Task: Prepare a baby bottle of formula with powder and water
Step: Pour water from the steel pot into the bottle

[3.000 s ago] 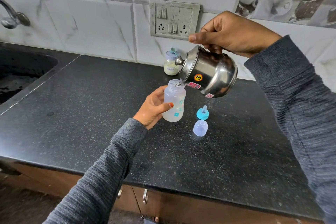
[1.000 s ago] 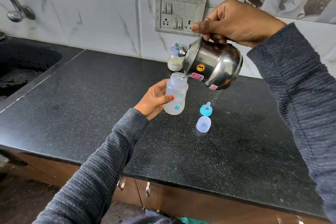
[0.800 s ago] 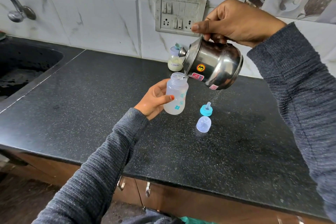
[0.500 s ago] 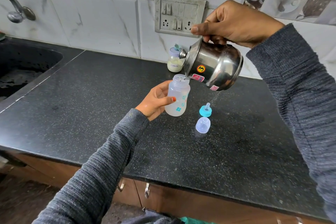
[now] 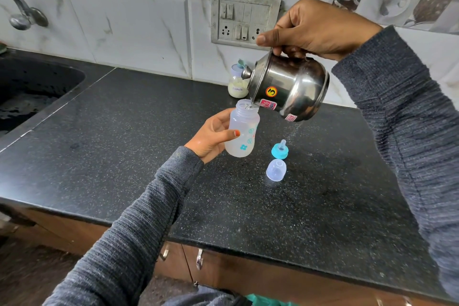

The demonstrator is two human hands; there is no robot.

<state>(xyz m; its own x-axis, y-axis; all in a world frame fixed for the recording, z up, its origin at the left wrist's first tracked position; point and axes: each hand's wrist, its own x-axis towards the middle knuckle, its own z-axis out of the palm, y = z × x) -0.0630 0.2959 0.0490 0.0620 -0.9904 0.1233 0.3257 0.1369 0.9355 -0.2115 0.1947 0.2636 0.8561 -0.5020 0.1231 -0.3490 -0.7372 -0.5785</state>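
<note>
Steel jug [image 5: 289, 87] tilts spout-down-left over near-upright, open-mouthed bottle [image 5: 242, 132].

Black speckled stone table [image 5: 124, 156], white marble-look wall tiles [image 5: 124, 20], switch/socket plate [image 5: 244, 20] just left of the fingers, dark sink [image 5: 32, 92] and tap [image 5: 22, 15] far left, brown cabinets [image 5: 248, 271] below.

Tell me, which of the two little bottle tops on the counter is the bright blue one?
The teat ring, the one farther back, nearer the steel jug. It is turquoise with a clear teat sticking up. The dome cap in front of it is pale and see-through.
</note>
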